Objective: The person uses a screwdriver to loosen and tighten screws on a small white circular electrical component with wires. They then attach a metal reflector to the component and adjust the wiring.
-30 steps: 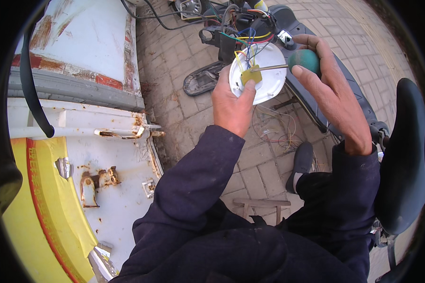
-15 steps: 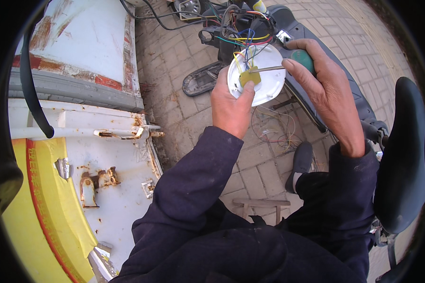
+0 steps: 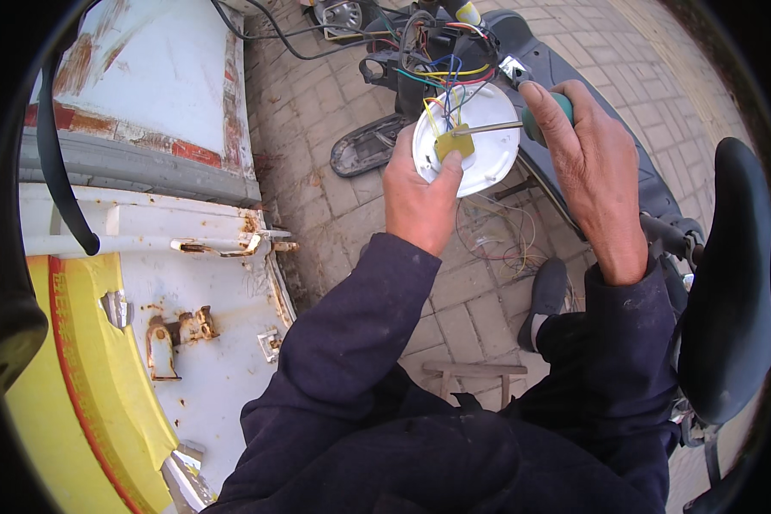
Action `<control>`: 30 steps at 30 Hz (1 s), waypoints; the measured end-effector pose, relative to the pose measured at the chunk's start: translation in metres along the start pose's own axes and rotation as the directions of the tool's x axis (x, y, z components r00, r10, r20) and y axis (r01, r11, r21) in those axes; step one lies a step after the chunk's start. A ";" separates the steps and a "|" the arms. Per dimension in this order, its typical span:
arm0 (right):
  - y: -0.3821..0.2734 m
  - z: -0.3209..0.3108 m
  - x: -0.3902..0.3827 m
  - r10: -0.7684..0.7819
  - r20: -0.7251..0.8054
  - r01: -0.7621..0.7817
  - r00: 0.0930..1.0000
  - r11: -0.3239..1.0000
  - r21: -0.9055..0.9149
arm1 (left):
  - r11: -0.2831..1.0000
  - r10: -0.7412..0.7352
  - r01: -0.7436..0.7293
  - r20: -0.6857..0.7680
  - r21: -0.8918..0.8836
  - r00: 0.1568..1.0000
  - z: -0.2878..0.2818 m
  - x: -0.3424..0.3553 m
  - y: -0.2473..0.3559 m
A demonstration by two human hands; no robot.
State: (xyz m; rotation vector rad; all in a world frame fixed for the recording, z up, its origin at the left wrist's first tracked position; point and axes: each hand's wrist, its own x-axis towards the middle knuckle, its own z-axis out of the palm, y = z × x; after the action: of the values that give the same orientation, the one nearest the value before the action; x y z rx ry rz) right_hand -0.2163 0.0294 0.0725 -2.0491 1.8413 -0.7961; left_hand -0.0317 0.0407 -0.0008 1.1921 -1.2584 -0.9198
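My left hand (image 3: 420, 201) grips a white round plastic housing (image 3: 491, 167), its thumb on a yellow board (image 3: 454, 144) with thin coloured wires (image 3: 444, 103) attached. My right hand (image 3: 595, 167) is closed on a green screwdriver handle (image 3: 558, 100); the metal shaft (image 3: 493, 127) reaches leftward onto the board. Behind the housing, a dark bracket assembly (image 3: 403, 68) carries tangled wires and cables.
Rusty white metal panels (image 3: 223, 343) stand at the left with yellow sheeting (image 3: 94, 360). A black scooter body (image 3: 531, 38) and seat (image 3: 728, 283) are at the right. Loose wires (image 3: 510, 253) and a small wooden stool (image 3: 475, 370) lie below on paving (image 3: 317, 103).
My right hand has rotated round the screwdriver handle, its thumb rising onto the top and covering more of the green. My left hand and the housing have barely moved.
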 end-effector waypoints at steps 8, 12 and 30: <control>0.005 0.011 0.002 -0.317 -0.194 0.368 0.928 0.861 0.353 | 0.995 -0.033 0.033 0.001 -0.093 0.999 -0.004 0.004 -0.001; 0.007 0.000 0.003 -0.170 0.051 0.173 0.984 0.983 -0.059 | 1.000 0.012 -0.012 -0.009 -0.014 1.000 -0.001 0.000 0.001; -0.015 0.018 -0.005 -0.223 -0.246 0.285 0.943 0.923 0.259 | 0.991 -0.007 0.010 0.020 -0.131 1.000 -0.011 0.014 -0.013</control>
State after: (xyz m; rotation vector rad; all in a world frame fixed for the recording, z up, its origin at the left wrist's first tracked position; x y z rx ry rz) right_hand -0.1941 0.0340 0.0651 -2.0980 1.4555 -1.3183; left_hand -0.0174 0.0265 -0.0098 1.0880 -1.1905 -1.0070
